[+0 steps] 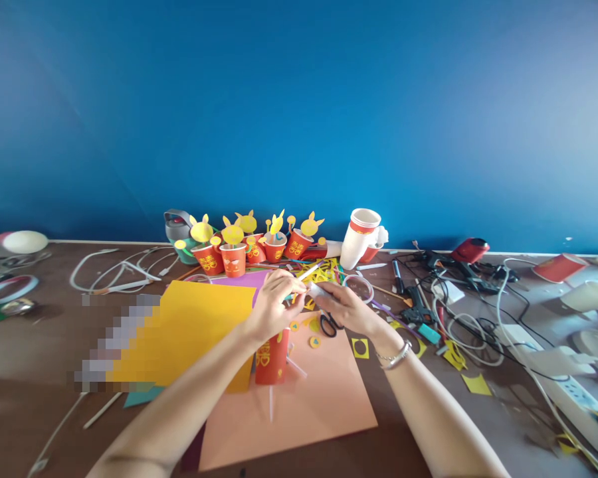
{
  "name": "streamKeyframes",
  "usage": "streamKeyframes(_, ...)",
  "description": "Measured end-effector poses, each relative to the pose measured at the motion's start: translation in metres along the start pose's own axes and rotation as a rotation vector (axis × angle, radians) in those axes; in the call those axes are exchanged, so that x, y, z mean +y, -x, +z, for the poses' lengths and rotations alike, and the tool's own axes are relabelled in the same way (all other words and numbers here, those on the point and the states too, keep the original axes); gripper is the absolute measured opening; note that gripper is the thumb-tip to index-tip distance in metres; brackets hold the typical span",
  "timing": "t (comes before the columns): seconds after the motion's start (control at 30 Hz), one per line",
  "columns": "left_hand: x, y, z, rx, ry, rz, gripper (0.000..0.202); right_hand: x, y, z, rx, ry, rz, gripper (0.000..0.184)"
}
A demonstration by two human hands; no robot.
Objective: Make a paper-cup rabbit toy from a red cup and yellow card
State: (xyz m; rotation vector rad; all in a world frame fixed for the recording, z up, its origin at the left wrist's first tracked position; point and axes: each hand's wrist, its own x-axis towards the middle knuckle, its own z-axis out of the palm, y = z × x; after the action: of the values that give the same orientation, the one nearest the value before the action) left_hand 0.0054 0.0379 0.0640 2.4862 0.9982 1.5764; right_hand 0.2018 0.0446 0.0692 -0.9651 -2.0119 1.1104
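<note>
My left hand (pixel 278 302) is closed in a pinch above a red paper cup (pixel 274 358) with gold characters. A thin white stick (pixel 311 270) shows just beyond those fingertips; whether they grip it is unclear. Close by, my right hand (pixel 346 309) is closed around a small white object (pixel 319 291), whose tip meets the left fingers. Under both hands lies a salmon-coloured paper sheet (pixel 323 411). Black-handled scissors (pixel 330 324) rest below the right hand, beside small round yellow cut-outs (pixel 314 342). Another white stick (pixel 271 403) shows below the cup.
Red cups (pixel 234 259) with yellow rabbit-eared paper figures line the wall, near stacked white cups (pixel 359 239). Yellow paper (pixel 194 332) lies left. Rightward are a glue gun (pixel 418 309), cables, a power strip (pixel 573 392), paper scraps (pixel 477 384) and a tipped cup (pixel 559 267).
</note>
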Motion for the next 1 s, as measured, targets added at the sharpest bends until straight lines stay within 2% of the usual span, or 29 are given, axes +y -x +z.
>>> streamKeyframes(0.37, -0.002, 0.0, 0.0, -0.005, 0.049, -0.009, 0.015, -0.002, 0.002, 0.001, -0.012, -0.012, 0.079, 0.027)
streamKeyframes(0.57, 0.005, 0.001, 0.003, -0.034, 0.074, -0.036, 0.014, -0.004, 0.0, 0.001, 0.099, 0.176, -0.05, 0.021)
streamKeyframes(0.67, 0.009, 0.0, 0.003, -0.024, 0.137, -0.138, 0.011, -0.004, -0.001, -0.002, 0.163, 0.284, -0.077, 0.017)
streamKeyframes(0.77, 0.007, -0.002, 0.001, 0.085, 0.226, -0.351, 0.008, -0.004, -0.001, -0.004, 0.187, 0.335, -0.096, 0.013)
streamKeyframes(0.83, 0.005, -0.003, 0.0, 0.122, 0.245, -0.457, 0.008, -0.005, -0.001, -0.003, 0.166, 0.313, -0.11, 0.017)
streamKeyframes(0.9, 0.003, -0.003, 0.0, 0.124, 0.229, -0.487, 0.008, -0.007, 0.0, -0.001, 0.143, 0.304, -0.115, 0.022)
streamKeyframes(1.0, 0.004, -0.002, 0.002, 0.125, 0.199, -0.448, 0.008, -0.01, 0.001, 0.002, 0.123, 0.316, -0.122, 0.023)
